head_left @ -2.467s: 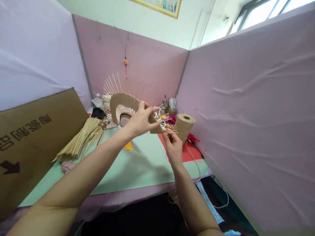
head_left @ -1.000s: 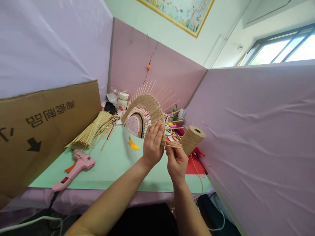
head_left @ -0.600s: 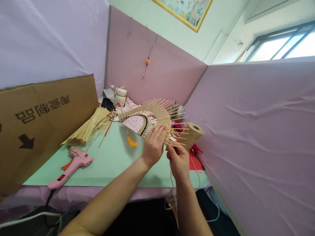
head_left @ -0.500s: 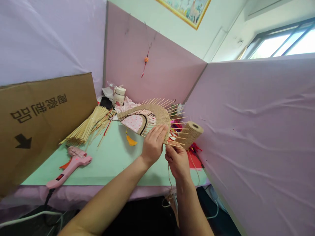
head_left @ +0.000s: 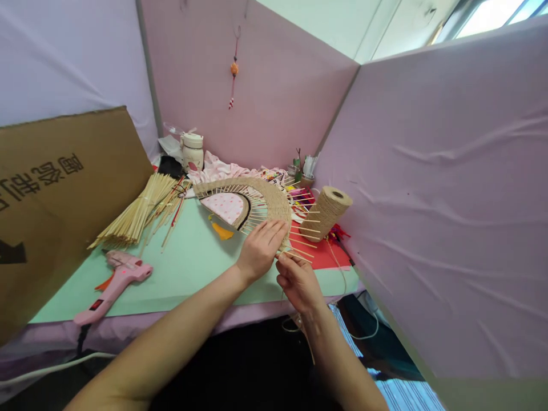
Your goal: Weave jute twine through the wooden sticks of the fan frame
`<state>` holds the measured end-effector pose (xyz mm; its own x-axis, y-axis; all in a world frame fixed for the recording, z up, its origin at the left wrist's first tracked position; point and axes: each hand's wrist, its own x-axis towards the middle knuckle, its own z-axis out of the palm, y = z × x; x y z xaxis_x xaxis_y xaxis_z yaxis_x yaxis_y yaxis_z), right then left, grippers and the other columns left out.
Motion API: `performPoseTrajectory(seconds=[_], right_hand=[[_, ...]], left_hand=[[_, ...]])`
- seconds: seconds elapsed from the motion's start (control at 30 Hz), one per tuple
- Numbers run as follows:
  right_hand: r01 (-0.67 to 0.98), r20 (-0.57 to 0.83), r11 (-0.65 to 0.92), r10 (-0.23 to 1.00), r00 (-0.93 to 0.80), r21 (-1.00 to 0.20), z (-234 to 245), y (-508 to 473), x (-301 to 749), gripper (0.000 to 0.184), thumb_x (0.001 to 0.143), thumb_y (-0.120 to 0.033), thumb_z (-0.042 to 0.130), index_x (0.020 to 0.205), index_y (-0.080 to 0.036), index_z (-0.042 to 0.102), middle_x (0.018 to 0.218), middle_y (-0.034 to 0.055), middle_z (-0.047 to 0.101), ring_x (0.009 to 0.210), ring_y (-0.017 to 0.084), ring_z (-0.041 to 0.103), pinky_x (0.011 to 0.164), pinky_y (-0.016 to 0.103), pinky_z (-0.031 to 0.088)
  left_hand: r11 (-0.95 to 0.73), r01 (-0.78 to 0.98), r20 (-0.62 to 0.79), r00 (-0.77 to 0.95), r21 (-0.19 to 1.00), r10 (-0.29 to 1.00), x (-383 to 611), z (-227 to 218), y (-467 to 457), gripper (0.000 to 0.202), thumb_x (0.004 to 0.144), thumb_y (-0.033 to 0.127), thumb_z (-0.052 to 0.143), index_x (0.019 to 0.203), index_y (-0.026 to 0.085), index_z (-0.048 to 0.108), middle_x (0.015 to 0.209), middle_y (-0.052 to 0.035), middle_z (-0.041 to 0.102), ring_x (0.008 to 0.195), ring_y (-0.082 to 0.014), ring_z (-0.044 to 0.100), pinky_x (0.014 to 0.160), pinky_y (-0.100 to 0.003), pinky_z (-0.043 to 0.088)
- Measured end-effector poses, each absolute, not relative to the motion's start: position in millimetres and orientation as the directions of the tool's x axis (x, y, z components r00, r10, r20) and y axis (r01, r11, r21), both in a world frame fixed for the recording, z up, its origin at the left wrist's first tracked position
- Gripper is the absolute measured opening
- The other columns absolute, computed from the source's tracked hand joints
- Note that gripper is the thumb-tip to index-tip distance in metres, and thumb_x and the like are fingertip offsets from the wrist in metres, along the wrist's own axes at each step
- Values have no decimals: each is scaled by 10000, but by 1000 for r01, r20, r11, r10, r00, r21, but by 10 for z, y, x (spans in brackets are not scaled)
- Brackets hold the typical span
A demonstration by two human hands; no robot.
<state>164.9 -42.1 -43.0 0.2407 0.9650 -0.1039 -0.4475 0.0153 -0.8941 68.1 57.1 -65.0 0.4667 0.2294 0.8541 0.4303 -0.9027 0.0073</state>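
Note:
A half-round fan (head_left: 280, 200) of thin sticks, with a wide band of woven twine and a pink dotted cloth centre, is held above the table. My left hand (head_left: 263, 245) grips its woven band near the right end, fingers over the top and thumb hidden. At the fan's lower right edge, my right hand (head_left: 297, 278) is closed, thumb and forefinger pinching the twine by the last sticks. Loose twine hangs below that hand. A yellow tassel (head_left: 221, 230) shows under the fan's left part. Behind the bare stick ends stands a spool of twine (head_left: 327, 212).
A pink glue gun (head_left: 115, 285) lies at the left front, its cable over the edge. Behind it is a bundle of sticks (head_left: 136, 212) beside a cardboard box (head_left: 64, 171). A white jar (head_left: 192, 152) stands at the back. Red paper (head_left: 321, 254) lies under the spool.
The view has tilted down and shifted. The fan has tipped, showing its face more flatly. My right hand has moved slightly inward along the edge; both hands keep their hold.

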Motion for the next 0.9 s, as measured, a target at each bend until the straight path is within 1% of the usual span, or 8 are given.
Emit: performPoseTrajectory(seconds=[0.17, 0.3, 0.4, 0.5, 0.6, 0.7, 0.8, 0.9], right_hand=[[-498, -149, -25, 966, 212, -867, -477, -433, 1644, 325, 633, -338, 816, 682, -178, 538, 525, -104, 272, 494, 51, 162, 409, 170, 137], [-485, -150, -13, 957, 246, -875, -519, -450, 1660, 323, 623, -355, 825, 710, -174, 571, 539, -97, 304, 499, 51, 197, 417, 171, 154], [-411, -72, 77, 939, 335, -908, -566, -453, 1678, 307, 631, -362, 826, 712, -169, 602, 570, -82, 348, 507, 49, 236, 428, 179, 188], [-246, 65, 202, 879, 472, -948, -648, -429, 1702, 280, 669, -391, 801, 768, -173, 654, 615, -59, 425, 512, 55, 302, 443, 196, 239], [-75, 177, 259, 817, 549, -963, -730, -397, 1732, 293, 722, -438, 754, 832, -175, 687, 643, -36, 491, 526, 70, 374, 465, 210, 300], [29, 240, 273, 786, 570, -962, -763, -387, 1763, 303, 735, -451, 736, 849, -171, 700, 647, -22, 526, 532, 83, 397, 470, 217, 328], [77, 275, 281, 783, 559, -957, -746, -399, 1793, 290, 743, -445, 727, 861, -180, 712, 673, -5, 572, 546, 96, 413, 477, 224, 346], [91, 275, 269, 804, 527, -959, -706, -416, 1829, 267, 756, -434, 719, 862, -188, 716, 690, -2, 591, 559, 101, 427, 493, 228, 357]], left_hand=[[-919, 391, 859, 454, 45, 236, 688, -679, 556, 423, 980, 186, 328, 1349, 136, 529, 1312, -149, 626, 1256, -223, 559, 1078, -427, 424], [-950, 302, 925, 334, 78, 182, 642, -680, 553, 286, 955, 148, 419, 1161, 170, 617, 1157, -102, 694, 1132, -178, 612, 984, -358, 492], [-957, 270, 950, 257, 107, 179, 618, -685, 558, 170, 927, 142, 486, 975, 198, 639, 969, -54, 701, 997, -154, 619, 888, -311, 518], [-967, 235, 941, 296, 95, 165, 607, -677, 566, 166, 923, 140, 487, 897, 212, 634, 894, -34, 681, 934, -145, 606, 858, -303, 512], [-983, 168, 924, 360, 71, 128, 589, -643, 565, 155, 911, 135, 492, 921, 211, 627, 907, -41, 680, 911, -141, 608, 830, -294, 517], [-994, 97, 913, 399, 46, 81, 562, -602, 550, 147, 875, 151, 538, 988, 211, 612, 944, -59, 681, 938, -153, 618, 839, -312, 533], [-998, 63, 913, 406, 20, 44, 544, -590, 539, 201, 850, 151, 584, 1046, 195, 599, 960, -77, 680, 963, -173, 625, 849, -337, 545], [-999, 52, 907, 419, 14, 35, 539, -616, 549, 222, 878, 144, 584, 1096, 183, 601, 985, -86, 684, 985, -178, 628, 858, -341, 549]])
